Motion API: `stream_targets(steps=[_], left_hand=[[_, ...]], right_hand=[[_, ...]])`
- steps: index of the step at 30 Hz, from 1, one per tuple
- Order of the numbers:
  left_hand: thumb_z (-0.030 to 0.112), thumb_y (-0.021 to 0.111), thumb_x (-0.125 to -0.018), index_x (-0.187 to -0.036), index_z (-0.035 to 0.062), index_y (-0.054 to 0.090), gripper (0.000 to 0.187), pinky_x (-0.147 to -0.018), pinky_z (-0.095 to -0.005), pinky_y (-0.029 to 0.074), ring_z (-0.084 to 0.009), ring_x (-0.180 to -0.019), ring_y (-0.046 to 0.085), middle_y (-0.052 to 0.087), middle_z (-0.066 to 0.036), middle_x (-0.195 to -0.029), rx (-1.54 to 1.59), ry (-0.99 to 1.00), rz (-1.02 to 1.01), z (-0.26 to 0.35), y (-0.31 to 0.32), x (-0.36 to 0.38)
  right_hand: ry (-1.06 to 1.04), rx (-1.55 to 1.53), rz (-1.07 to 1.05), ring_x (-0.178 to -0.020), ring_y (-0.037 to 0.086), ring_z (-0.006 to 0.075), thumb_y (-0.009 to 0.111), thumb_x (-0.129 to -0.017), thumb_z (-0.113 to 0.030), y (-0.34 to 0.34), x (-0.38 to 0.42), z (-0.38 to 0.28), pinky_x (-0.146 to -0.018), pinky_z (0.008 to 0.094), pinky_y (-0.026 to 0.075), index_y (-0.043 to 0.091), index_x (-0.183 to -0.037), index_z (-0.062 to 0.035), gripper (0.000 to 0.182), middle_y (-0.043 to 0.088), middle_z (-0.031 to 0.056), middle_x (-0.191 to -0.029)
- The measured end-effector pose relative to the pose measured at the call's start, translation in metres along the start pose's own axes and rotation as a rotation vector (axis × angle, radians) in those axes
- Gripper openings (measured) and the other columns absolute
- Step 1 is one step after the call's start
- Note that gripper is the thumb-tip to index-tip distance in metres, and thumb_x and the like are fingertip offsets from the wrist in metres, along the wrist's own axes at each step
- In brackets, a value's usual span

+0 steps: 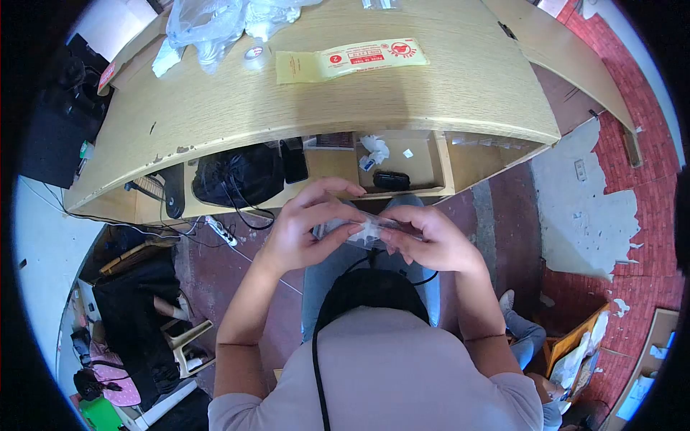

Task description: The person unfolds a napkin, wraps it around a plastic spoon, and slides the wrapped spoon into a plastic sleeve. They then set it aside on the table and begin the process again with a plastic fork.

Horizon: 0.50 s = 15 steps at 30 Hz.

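Between both hands, above my lap, is a small clear plastic bag (369, 231) with something whitish in it that I cannot make out. My left hand (316, 224) pinches its left side between thumb and index finger, the other fingers spread above. On the right side, my right hand (430, 235) grips the bag with thumb and fingers, its fingers curled. The bag hangs in front of the open drawer (420, 140), apart from the desk. Parts of the bag are covered by my fingers.
On the desk (237, 108) lie a yellow printed packet (352, 60), a roll of clear tape (254, 57) and plastic bags (208, 29). A black bag (241, 176), a phone (294, 160) and a black case (391, 179) sit below. Other people sit behind on both sides.
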<state>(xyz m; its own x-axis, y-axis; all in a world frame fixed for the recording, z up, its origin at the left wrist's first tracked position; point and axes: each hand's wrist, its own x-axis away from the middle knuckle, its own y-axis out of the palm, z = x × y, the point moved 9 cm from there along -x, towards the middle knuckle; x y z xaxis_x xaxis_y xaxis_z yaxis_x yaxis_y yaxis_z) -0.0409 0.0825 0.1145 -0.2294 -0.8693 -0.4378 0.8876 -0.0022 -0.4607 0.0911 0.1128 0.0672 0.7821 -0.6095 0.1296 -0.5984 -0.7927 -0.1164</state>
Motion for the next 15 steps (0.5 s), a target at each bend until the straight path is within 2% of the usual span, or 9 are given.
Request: stream_targets(steps=[6,8,12,14,15], left_hand=[[0.002,0.07,-0.071,-0.092,0.0026,0.071,0.021,-0.074,-0.0298,0.052,-0.0205,-0.091,0.062,0.056,-0.016,-0.114,0.077,0.013,-0.005,0.0,0.001,0.0],[0.003,0.07,-0.071,-0.093,0.0027,0.071,0.022,-0.075,-0.0302,0.052,-0.0199,-0.09,0.062,0.056,-0.016,-0.115,0.1,-0.044,-0.03,-0.003,0.004,0.002],[0.002,0.071,-0.069,-0.095,0.0029,0.071,0.025,-0.075,-0.0304,0.052,-0.0201,-0.087,0.063,0.055,-0.015,-0.116,0.088,-0.035,-0.023,0.0,0.005,0.001],[-0.001,0.073,-0.071,-0.102,0.0059,0.069,0.032,-0.081,-0.0335,0.052,-0.0259,-0.1,0.061,0.055,-0.014,-0.118,0.072,-0.008,-0.043,0.002,0.007,0.002],[-0.001,0.073,-0.071,-0.102,0.0059,0.069,0.032,-0.081,-0.0335,0.052,-0.0259,-0.1,0.061,0.055,-0.014,-0.118,0.072,-0.009,-0.042,0.002,0.007,0.002]], right_hand=[[0.015,-0.027,-0.034,-0.058,0.052,0.0064,0.059,-0.09,-0.012,-0.003,-0.001,-0.005,-0.052,0.0225,0.042,0.059,-0.099,0.0008,0.016,0.062,0.004,-0.071],[0.054,-0.009,-0.057,-0.058,0.052,0.0061,0.06,-0.091,-0.014,-0.004,-0.002,-0.002,-0.051,0.0215,0.042,0.06,-0.099,0.0003,0.017,0.062,0.003,-0.071],[0.099,0.002,-0.066,-0.06,0.055,0.007,0.063,-0.089,-0.014,-0.006,-0.003,0.002,-0.053,0.0224,0.044,0.06,-0.098,0.0,0.017,0.062,0.0037,-0.072],[-0.018,0.056,-0.069,-0.062,0.058,0.0083,0.065,-0.087,-0.016,-0.006,-0.004,-0.01,-0.056,0.024,0.046,0.061,-0.094,-0.0003,0.017,0.063,0.0047,-0.072],[-0.018,0.057,-0.07,-0.062,0.058,0.0083,0.065,-0.087,-0.016,-0.005,-0.005,-0.008,-0.056,0.024,0.046,0.061,-0.094,-0.0003,0.017,0.063,0.0047,-0.072]])
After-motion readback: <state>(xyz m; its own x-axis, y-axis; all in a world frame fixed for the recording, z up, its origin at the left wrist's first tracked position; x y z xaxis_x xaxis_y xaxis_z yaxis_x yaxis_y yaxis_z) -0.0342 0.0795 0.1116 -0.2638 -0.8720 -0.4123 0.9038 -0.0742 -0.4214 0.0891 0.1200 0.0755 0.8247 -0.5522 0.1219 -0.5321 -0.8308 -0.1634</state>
